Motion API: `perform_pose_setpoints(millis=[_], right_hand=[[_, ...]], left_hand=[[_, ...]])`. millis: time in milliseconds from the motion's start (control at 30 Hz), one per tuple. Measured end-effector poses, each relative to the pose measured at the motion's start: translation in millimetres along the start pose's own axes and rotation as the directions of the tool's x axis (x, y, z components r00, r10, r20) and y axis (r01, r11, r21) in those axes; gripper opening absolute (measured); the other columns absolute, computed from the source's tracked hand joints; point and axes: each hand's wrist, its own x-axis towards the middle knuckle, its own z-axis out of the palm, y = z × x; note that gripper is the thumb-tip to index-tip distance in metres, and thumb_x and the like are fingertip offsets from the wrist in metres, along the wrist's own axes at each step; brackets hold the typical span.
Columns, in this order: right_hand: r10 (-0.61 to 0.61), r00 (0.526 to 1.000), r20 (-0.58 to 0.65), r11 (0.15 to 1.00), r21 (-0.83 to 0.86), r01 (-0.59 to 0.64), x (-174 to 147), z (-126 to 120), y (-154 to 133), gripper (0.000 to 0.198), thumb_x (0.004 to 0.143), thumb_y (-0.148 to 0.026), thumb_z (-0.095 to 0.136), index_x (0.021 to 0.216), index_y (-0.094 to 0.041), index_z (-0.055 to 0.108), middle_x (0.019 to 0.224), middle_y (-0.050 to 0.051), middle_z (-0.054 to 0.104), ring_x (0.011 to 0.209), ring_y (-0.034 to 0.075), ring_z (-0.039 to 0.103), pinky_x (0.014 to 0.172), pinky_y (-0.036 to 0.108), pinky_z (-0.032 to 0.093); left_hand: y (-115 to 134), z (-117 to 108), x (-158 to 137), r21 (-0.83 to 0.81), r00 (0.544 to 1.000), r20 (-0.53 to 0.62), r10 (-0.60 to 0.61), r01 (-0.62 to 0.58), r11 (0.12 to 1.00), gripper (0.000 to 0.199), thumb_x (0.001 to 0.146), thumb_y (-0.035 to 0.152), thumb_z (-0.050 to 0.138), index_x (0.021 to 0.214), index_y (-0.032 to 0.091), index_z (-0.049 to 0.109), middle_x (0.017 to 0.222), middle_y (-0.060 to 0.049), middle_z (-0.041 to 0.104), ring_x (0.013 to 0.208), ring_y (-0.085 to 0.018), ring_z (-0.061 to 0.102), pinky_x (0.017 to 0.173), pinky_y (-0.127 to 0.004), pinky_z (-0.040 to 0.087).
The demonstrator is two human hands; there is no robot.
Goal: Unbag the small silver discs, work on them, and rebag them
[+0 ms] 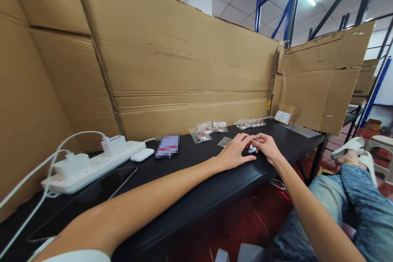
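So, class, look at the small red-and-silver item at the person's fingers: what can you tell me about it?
The small red-and-silver item has a shiny, reflective silver surface, perhaps metal or glossy plastic, with a red part beside it. It sits at the black table, right of a clear packet. The left hand partly covers it from the left; the right hand has its fingertips at the other side. Its full shape, and whether it is gripped or resting, cannot be told.
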Motion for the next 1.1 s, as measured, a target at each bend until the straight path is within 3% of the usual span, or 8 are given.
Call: perform_pose_setpoints(millis=[200, 333, 467, 533, 700, 867, 967, 1100], right_hand=[[0.008, 0.998, 0.063, 1.0, 0.013, -0.009, -0.9, 1.1, -0.3, 0.038, 0.055, -0.043, 0.082, 0.071, -0.014, 0.063, 0.06, 0.001, 0.065, 0.049, 0.011, 0.055, 0.045, 0.022, 0.044], [0.004, 0.984, -0.176, 1.0, 0.003, -0.004, 7.5, -3.1, 8.6, 0.028, 0.059, -0.038, 0.077, 0.068, -0.015, 0.064, 0.061, 0.004, 0.065, 0.052, 0.014, 0.057, 0.047, 0.024, 0.045], [-0.024, 0.929, -0.369, 0.932, -0.345, -0.113, 13.4, -7.4, 14.6, 0.014, 0.067, -0.025, 0.065, 0.076, -0.015, 0.07, 0.07, 0.007, 0.069, 0.06, 0.018, 0.062, 0.057, 0.029, 0.048], [-0.118, 0.927, -0.356, 0.796, -0.592, -0.126, 12.6, -7.3, 13.5, 0.016, 0.068, -0.018, 0.061, 0.08, -0.016, 0.072, 0.078, 0.01, 0.07, 0.073, 0.022, 0.064, 0.07, 0.033, 0.049], [-0.386, 0.838, -0.386, 0.534, -0.834, -0.138, 3.1, 1.0, 2.2, 0.027, 0.069, -0.019, 0.062, 0.094, -0.013, 0.07, 0.102, 0.02, 0.063, 0.097, 0.032, 0.058, 0.082, 0.042, 0.045], [-0.576, 0.817, -0.025, 0.545, -0.757, 0.361, -10.1, 14.6, -12.8, 0.017, 0.087, -0.024, 0.048, 0.095, -0.018, 0.062, 0.089, 0.008, 0.06, 0.073, 0.017, 0.054, 0.072, 0.03, 0.044], [-0.545, 0.815, 0.196, 0.529, -0.673, 0.516, -14.3, 18.1, -16.7, 0.012, 0.088, -0.024, 0.051, 0.092, -0.019, 0.061, 0.08, 0.003, 0.058, 0.066, 0.015, 0.051, 0.068, 0.026, 0.041], [-0.487, 0.842, 0.233, 0.548, -0.669, 0.502, -15.1, 17.6, -16.7, 0.012, 0.088, -0.025, 0.049, 0.085, -0.019, 0.059, 0.078, 0.003, 0.058, 0.068, 0.015, 0.052, 0.067, 0.024, 0.04]], left_hand=[[-2.7, 5.9, -0.6, -0.003, 0.993, 0.025, -0.115, 0.115, 0.993, 0.04, 0.083, 0.028, 0.06, 0.121, 0.019, 0.056, 0.104, -0.008, 0.063, 0.096, -0.022, 0.06, 0.087, -0.033, 0.047], [0.6, 3.0, 0.9, -0.054, 0.979, -0.075, -0.191, 0.187, 0.981, 0.038, 0.078, 0.025, 0.062, 0.115, 0.019, 0.06, 0.101, -0.007, 0.067, 0.091, -0.021, 0.062, 0.084, -0.032, 0.047], [-0.4, 3.3, 5.8, -0.309, 0.937, -0.146, -0.318, 0.262, 0.914, 0.033, 0.076, 0.031, 0.065, 0.107, 0.02, 0.063, 0.097, -0.005, 0.069, 0.08, -0.017, 0.063, 0.075, -0.029, 0.049], [-2.5, 6.7, 9.4, -0.552, 0.881, -0.122, -0.457, 0.323, 0.769, 0.029, 0.078, 0.035, 0.064, 0.101, 0.018, 0.063, 0.09, -0.006, 0.069, 0.07, -0.015, 0.062, 0.065, -0.027, 0.048], [-3.4, 14.9, 16.3, -0.923, 0.776, 0.222, -0.59, 0.363, 0.13, 0.03, 0.086, 0.038, 0.055, 0.098, 0.012, 0.062, 0.081, -0.011, 0.069, 0.056, -0.013, 0.06, 0.05, -0.023, 0.043], [-8.2, 16.4, 16.8, -0.925, 0.747, 0.363, -0.557, 0.363, -0.115, 0.028, 0.091, 0.037, 0.051, 0.092, 0.012, 0.063, 0.075, -0.008, 0.067, 0.055, -0.012, 0.061, 0.052, -0.022, 0.045], [-13.6, 18.4, 15.1, -0.938, 0.787, 0.328, -0.522, 0.336, -0.083, 0.026, 0.089, 0.037, 0.056, 0.083, 0.012, 0.062, 0.072, -0.006, 0.065, 0.057, -0.011, 0.06, 0.054, -0.021, 0.046], [-15.4, 19.6, 12.0, -0.935, 0.842, 0.307, -0.443, 0.354, 0.025, 0.029, 0.085, 0.041, 0.064, 0.089, 0.012, 0.063, 0.08, -0.007, 0.067, 0.063, -0.012, 0.063, 0.059, -0.022, 0.049]])
